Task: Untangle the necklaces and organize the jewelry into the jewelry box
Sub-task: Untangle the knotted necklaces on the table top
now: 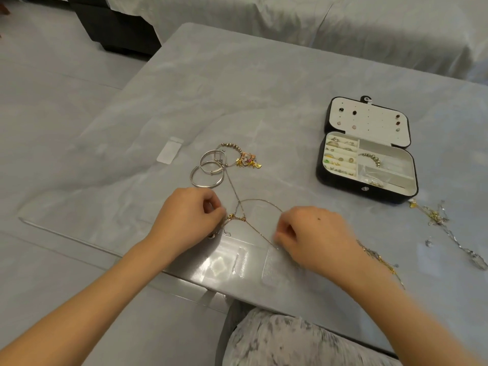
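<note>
A grey marbled table (237, 88) carries everything, with the person's mottled grey clothing (290, 339) showing below its near edge. 3 flat clear plastic pouches lie on it: 1 far left (169, 152) and 2 by the near edge (227, 262) (272, 265), between the forearms. Just beyond the left hand (190, 220) lie plain silver bangles (208, 169), 2 or perhaps 3 since they overlap, and touching them 1 beaded bracelet with gold and pink charms (239, 157). The thin chain runs up under this cluster, so the bangles sit on its far end. 2 more tangles of gold and silver chain lie on the right, 1 beside the box (435, 220) and 1 against the right wrist (377, 257).

The black oval jewelry box (367, 151) stands open at the right, well apart from the hands. Its cream lid holds small studs in 2 groups, and its cream tray has ring rolls on the left and a beaded bracelet and pouches on the right.

The thin gold chain necklace (254, 202) lies between the 2 hands in a loop crossed by straight strands. The left hand pinches it with curled fingers by a small gold clasp, and the right hand (311, 233), fingers curled and blurred, pinches the other end
</note>
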A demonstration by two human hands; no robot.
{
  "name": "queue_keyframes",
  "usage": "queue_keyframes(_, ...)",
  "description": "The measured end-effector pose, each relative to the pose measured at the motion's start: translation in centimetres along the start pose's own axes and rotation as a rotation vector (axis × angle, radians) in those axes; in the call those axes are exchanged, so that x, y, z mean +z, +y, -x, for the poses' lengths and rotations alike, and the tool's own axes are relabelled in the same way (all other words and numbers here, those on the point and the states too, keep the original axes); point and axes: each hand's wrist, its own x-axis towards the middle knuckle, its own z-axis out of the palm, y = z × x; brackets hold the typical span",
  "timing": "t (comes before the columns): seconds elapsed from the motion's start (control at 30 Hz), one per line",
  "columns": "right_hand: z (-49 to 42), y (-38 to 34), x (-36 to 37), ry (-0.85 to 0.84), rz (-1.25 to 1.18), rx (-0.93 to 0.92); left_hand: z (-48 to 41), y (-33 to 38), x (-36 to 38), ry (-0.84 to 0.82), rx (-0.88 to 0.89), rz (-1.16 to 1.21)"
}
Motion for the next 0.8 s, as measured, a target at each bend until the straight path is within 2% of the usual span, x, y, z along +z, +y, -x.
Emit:
queue_keyframes(0.1, -2.4, -1.0, 1.0, 0.195, -0.158, 0.052, -0.8, 0.8, 0.7, 0.043, 0.004, 0.017)
queue_keyframes(0.2, -4.4, -2.1, 2.0, 0.265, -0.237, 0.068, -1.4, 1.4, 1.5, 0.033, -0.001, 0.024)
queue_keyframes(0.57, -5.9, -3.7, 3.2, 0.147, -0.129, 0.138, -1.8, 1.0, 1.7, -0.006, 0.001, 0.086)
queue_keyframes(0.8, -5.1, -2.3, 3.1, 0.182, -0.361, 0.169, -1.4, 1.4, 2.0, 0.039, 0.077, 0.017)
